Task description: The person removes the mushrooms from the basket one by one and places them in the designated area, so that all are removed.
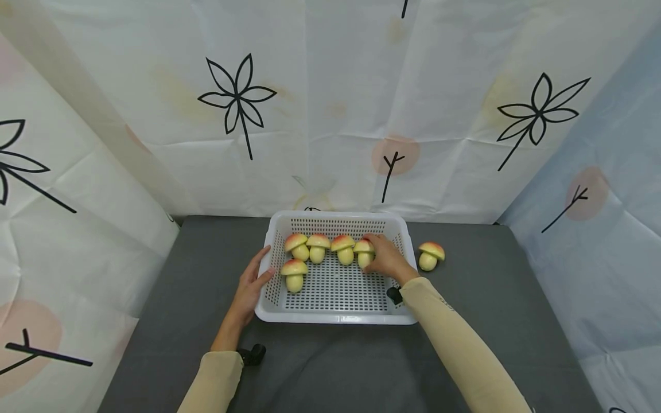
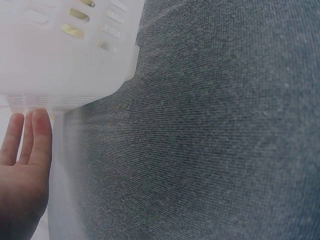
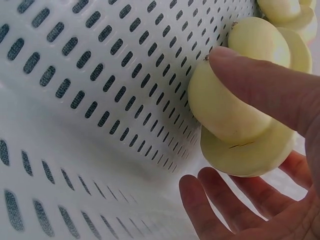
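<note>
A white perforated plastic basket (image 1: 335,319) stands on the table with several toy mushrooms inside, yellow with red-tinged caps. Most form a row along the back, and one mushroom (image 1: 294,276) stands in front at the left. My right hand (image 1: 386,257) holds the rightmost mushroom (image 1: 364,252) of that row. In the right wrist view the thumb lies across this mushroom's stem (image 3: 225,107), with the other fingers around its cap. At the basket's left side, my left hand (image 1: 252,287) touches the wall; its fingers (image 2: 41,130) look straight in the left wrist view.
Another mushroom (image 1: 430,256) lies on the dark grey table (image 1: 330,367), outside the basket to the right. Printed white curtains (image 1: 320,115) hang behind the table and along both sides. Each wrist wears a small black camera (image 1: 253,355).
</note>
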A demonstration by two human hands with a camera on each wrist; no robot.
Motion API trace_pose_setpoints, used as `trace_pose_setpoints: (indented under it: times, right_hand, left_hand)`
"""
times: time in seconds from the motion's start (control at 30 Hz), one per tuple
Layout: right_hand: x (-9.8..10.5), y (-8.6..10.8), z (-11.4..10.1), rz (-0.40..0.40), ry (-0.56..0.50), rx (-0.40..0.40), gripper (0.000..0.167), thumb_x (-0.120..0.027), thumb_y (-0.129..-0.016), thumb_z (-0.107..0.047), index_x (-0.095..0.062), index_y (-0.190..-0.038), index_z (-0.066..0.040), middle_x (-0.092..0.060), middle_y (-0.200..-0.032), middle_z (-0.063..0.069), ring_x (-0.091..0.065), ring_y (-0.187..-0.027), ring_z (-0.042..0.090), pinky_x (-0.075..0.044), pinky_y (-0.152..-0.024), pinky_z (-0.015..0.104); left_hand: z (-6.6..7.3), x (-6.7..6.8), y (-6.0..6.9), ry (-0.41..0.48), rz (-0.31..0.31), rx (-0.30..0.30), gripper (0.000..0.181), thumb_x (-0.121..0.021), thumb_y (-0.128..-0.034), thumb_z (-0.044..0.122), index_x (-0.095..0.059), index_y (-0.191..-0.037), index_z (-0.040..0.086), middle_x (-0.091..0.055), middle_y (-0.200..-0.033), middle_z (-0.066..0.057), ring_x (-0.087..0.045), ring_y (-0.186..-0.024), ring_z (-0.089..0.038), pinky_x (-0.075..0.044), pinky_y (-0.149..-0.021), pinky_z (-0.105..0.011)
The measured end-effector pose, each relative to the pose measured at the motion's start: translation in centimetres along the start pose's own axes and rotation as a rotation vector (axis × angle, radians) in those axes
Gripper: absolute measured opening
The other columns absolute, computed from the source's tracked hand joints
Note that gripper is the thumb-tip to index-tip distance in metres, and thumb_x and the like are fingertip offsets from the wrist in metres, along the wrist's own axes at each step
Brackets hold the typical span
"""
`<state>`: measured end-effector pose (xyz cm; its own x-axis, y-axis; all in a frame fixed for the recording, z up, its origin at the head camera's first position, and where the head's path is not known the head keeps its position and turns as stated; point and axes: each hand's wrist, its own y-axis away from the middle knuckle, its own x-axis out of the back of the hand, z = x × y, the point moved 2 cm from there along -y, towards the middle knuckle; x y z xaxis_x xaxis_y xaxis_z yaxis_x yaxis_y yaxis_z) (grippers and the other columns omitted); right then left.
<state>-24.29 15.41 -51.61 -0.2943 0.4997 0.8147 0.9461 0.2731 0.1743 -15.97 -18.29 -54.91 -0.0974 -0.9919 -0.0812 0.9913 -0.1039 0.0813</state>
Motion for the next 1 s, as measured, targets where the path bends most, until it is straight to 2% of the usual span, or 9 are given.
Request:
trace_pose_setpoints:
  times: [0.27, 0.57, 0.77, 1.0]
  right_hand:
    - [0.1, 0.1, 0.0, 0.006, 0.006, 0.020, 0.090, -0.093, -0.070, -0.010, -0.047, -0.147, 0.000, -0.051, -0.143, 0.024, -0.046, -0.132, 0.042, -0.035, -0.110, 0.054]
    - [0.7, 0.2, -0.2, 0.010, -0.029, 0.033, 0.090, -0.091, -0.075, -0.014, -0.043, -0.149, 0.004, -0.051, -0.141, 0.028, -0.049, -0.128, 0.044, -0.039, -0.106, 0.055]
    - [0.8, 0.2, -0.4, 0.009, -0.051, 0.029, 0.089, -0.091, -0.076, -0.017, -0.043, -0.149, 0.003, -0.051, -0.141, 0.027, -0.049, -0.129, 0.042, -0.038, -0.107, 0.054]
    - [1.3, 0.8, -0.6, 0.025, -0.101, 0.029, 0.089, -0.090, -0.078, -0.017, -0.042, -0.150, 0.004, -0.045, -0.149, 0.026, -0.042, -0.137, 0.043, -0.034, -0.111, 0.054]
  left_hand:
    - [-0.2, 0.0, 0.0, 0.001, -0.005, -0.004, 0.062, -0.055, -0.1068, 0.017, -0.027, -0.162, 0.020, -0.022, -0.167, -0.006, -0.039, -0.141, -0.038, -0.044, -0.099, -0.061]
    - [-0.3, 0.1, -0.1, 0.006, -0.002, -0.017, 0.062, -0.056, -0.1064, 0.018, -0.028, -0.162, 0.021, -0.021, -0.167, -0.005, -0.038, -0.141, -0.036, -0.042, -0.100, -0.062]
    - [-0.3, 0.3, 0.1, 0.009, 0.002, -0.019, 0.062, -0.055, -0.1065, 0.018, -0.028, -0.162, 0.021, -0.021, -0.167, -0.004, -0.037, -0.141, -0.036, -0.042, -0.101, -0.063]
    - [-0.2, 0.2, 0.0, -0.011, 0.000, -0.021, 0.061, -0.056, -0.1064, 0.019, -0.029, -0.162, 0.021, -0.024, -0.166, -0.006, -0.041, -0.139, -0.036, -0.045, -0.099, -0.058]
